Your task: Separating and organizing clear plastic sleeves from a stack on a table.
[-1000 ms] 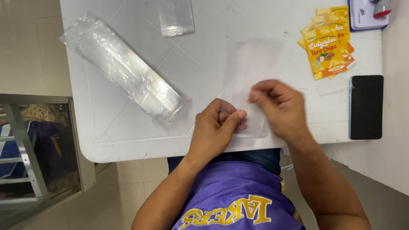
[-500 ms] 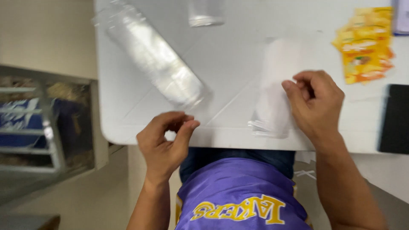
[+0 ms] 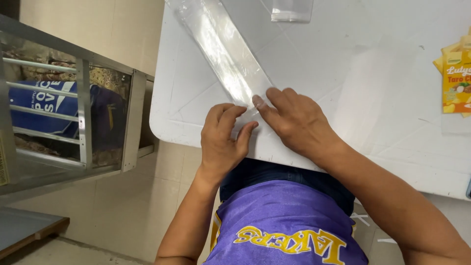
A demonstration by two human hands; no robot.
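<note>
Under both hands lies a long stack of clear plastic bags [image 3: 221, 49], flat on the white table [image 3: 343, 59], its near end right at the fingertips and the rest running away from them toward the table's far edge. The left hand [image 3: 223, 140] has its fingers curled down onto that near end, close to the table's rounded corner; the right hand [image 3: 294, 120] lies just beside it, fingers spread and pressing flat on the same end. Neither hand is clenched around anything; both press and pinch at the film, though whether a single sheet is already caught between the fingertips cannot be told.

The film looks very light, limp and slick, and the sheets are likely to cling to one another, so a corner or the open edge nearest the fingers seems the sensible place to pinch, with one hand pinning the stack down. It would crease easily but hardly break.

Counted: one stack of bags under the hands, one smaller clear bag [image 3: 292, 10] well beyond the grip at the far edge, and a small pile of yellow snack packets [image 3: 456, 81] far off to the right-hand side, at least two, partly cut off. Away to the left, off the table, stands a metal rack [image 3: 83, 118].
</note>
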